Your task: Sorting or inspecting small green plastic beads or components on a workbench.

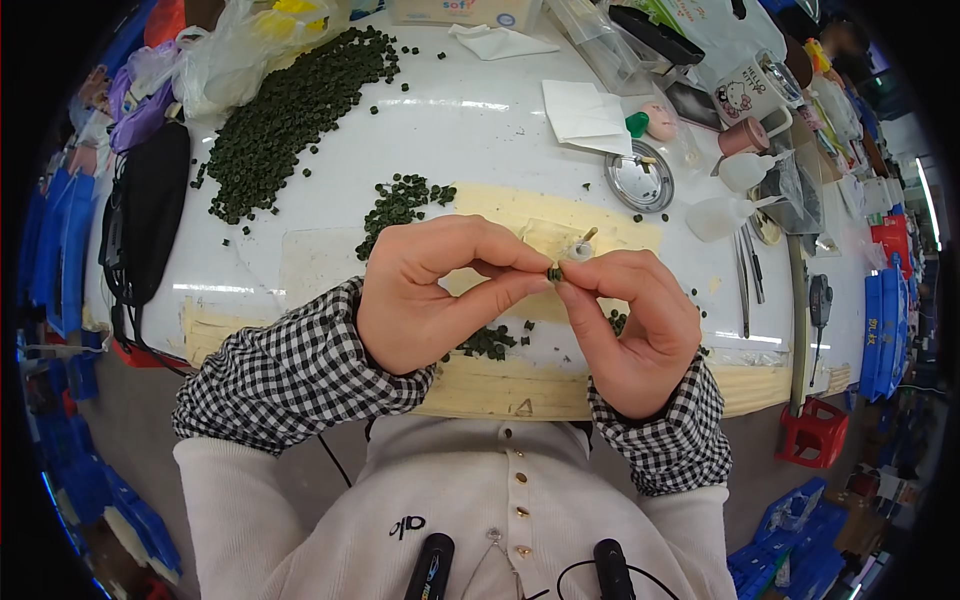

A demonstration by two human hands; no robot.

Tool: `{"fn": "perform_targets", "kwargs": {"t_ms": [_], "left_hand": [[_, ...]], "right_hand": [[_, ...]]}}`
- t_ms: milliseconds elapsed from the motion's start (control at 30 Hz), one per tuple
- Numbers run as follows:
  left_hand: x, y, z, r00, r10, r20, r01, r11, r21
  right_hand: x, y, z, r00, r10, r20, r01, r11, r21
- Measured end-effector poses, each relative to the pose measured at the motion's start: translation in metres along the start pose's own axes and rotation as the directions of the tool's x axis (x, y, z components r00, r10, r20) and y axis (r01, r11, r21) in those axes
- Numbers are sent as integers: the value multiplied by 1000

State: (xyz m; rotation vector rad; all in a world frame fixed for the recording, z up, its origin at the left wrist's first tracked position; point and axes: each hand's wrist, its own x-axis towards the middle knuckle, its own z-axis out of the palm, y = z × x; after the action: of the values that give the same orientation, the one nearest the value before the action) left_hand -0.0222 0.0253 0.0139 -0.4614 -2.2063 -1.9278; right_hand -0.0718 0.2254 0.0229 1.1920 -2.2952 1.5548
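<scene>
My left hand (430, 290) and my right hand (635, 320) meet over the front of the table, each in a pinch. Between their fingertips is a small dark green piece (555, 274), mostly covered by the fingers. Just beyond the right fingertips stands a small white bottle (579, 250) with a brownish stick in it, on a yellowish pad (510, 205). A small heap of similar green pieces (400, 203) lies past my left hand. More green pieces (487, 343) lie scattered on the near side, below the hands.
A large pile of green pieces (290, 120) spreads at the far left, beside plastic bags (245, 55) and a black pouch (155, 215). To the right are a round metal dish (640, 178), white squeeze bottles (718, 218), tweezers (742, 285), a mug (748, 95) and folded tissue (585, 112).
</scene>
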Motion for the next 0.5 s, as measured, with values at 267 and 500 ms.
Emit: {"fn": "perform_targets", "kwargs": {"t_ms": [267, 500], "left_hand": [[1, -1, -1, 996, 85, -9, -83, 991, 107], [0, -2, -1, 995, 98, -16, -96, 989, 114]], "right_hand": [[-1, 0, 2, 1000, -9, -11, 9, 1000, -9], [0, 0, 2, 1000, -1, 8, 1, 1000, -3]]}}
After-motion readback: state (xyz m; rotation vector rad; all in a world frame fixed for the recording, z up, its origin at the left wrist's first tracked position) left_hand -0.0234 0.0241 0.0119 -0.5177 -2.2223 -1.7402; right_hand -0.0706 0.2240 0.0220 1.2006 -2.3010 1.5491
